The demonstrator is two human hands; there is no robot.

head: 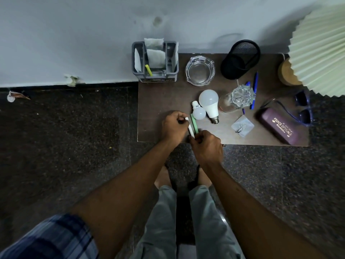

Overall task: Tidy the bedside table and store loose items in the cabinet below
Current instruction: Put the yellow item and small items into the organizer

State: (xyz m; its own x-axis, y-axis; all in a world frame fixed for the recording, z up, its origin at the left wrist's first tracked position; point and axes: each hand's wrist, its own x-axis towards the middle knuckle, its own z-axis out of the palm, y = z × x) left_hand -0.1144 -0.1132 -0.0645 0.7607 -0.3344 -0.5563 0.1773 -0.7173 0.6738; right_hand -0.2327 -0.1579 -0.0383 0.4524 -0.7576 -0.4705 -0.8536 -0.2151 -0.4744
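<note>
Over the front left of the brown bedside table (160, 101), my left hand (172, 127) pinches the top end of a white stick-like item (190, 128). My right hand (206, 144) grips the lower ends of that white item and of a green one (194, 123) beside it. Just right of them lie a small white bulb (198, 112) and a large white bulb (210, 103). Further right lie a tipped glass (237, 99), blue pens (254, 90), a wrapped hook (242, 126), a purple spectacle case (278, 128) and dark sunglasses (303, 109). No cabinet shows.
A grey organiser (155, 62) holding tissues and a yellow marker stands at the back left, then a glass ashtray (200, 71) and a black mesh pen cup (240, 58). A pleated lamp shade (319, 47) overhangs the right corner. Dark speckled floor surrounds the table; my feet are below its front edge.
</note>
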